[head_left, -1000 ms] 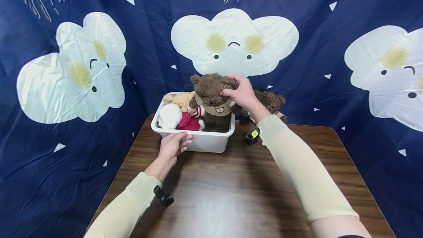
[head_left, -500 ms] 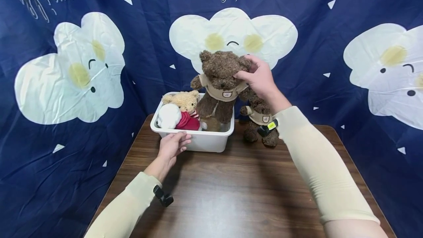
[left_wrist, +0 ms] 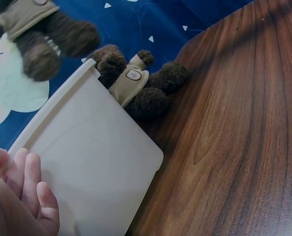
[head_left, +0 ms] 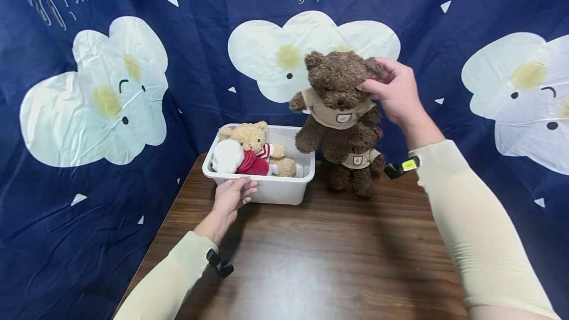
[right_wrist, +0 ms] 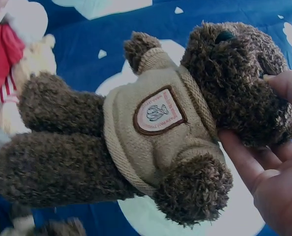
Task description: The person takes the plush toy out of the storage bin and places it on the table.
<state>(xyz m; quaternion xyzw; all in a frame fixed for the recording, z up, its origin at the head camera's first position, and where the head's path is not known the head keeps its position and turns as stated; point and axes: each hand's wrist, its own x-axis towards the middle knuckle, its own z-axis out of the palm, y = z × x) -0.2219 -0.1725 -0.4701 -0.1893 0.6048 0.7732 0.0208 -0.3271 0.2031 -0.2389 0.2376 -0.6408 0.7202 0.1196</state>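
Observation:
A dark brown teddy bear point(head_left: 340, 88) in a beige sweater hangs in the air, right of the white plastic bin point(head_left: 277, 192). My right hand point(head_left: 397, 88) grips it by the side of its head, with the thumb in front. In the right wrist view, a badge point(right_wrist: 160, 110) shows on its sweater. My left hand point(head_left: 231, 199) holds the bin's front rim between thumb and fingers. Inside the bin lie a tan teddy bear point(head_left: 249, 136) with a red-striped top and a white plush toy point(head_left: 228, 156) wearing red.
A second, smaller-looking brown bear point(head_left: 357, 159) in a beige sweater sits on the wooden table point(head_left: 320, 251), right of the bin and partly behind the held bear. A blue curtain point(head_left: 200, 63) with cloud faces surrounds the table's back and sides.
My right hand has lifted the brown teddy bear up out of the bin and carried it to the right. My left hand has stayed at the bin's rim.

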